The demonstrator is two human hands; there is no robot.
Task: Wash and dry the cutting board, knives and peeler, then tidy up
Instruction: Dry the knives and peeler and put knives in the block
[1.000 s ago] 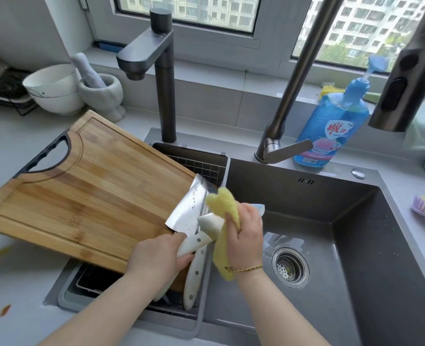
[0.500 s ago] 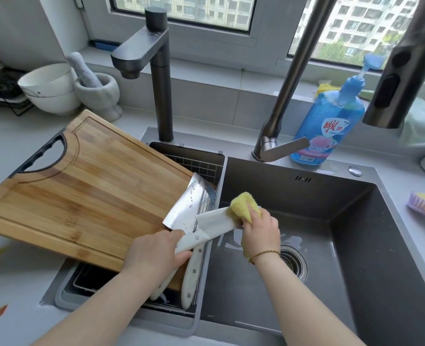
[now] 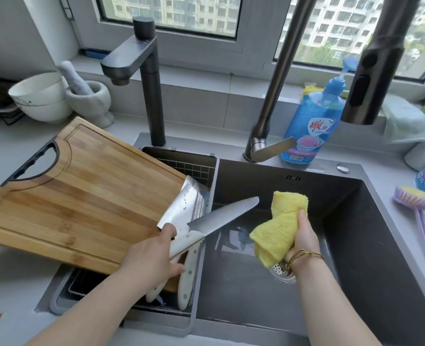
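My left hand (image 3: 149, 258) grips the white handle of a slim knife (image 3: 224, 216), its bare blade pointing right over the sink (image 3: 343, 283). My right hand (image 3: 303, 236) holds a folded yellow cloth (image 3: 278, 226) just right of the blade tip, apart from it. The wooden cutting board (image 3: 81, 193) lies tilted across the left drain basket (image 3: 194, 168). A wet cleaver (image 3: 185, 203) with a white handle rests in that basket against the board's right edge.
A dark tap (image 3: 146, 78) stands behind the basket and a pull-out faucet (image 3: 366, 71) hangs over the sink. Blue dish soap (image 3: 308, 121), white bowls (image 3: 39, 98), a stone mortar (image 3: 89, 101) and a pink brush (image 3: 421, 211) sit around the counter.
The cloth has slid off the knife blade to the right. The blade, wrapped before, now shows bare, and my right hand has moved away from it.
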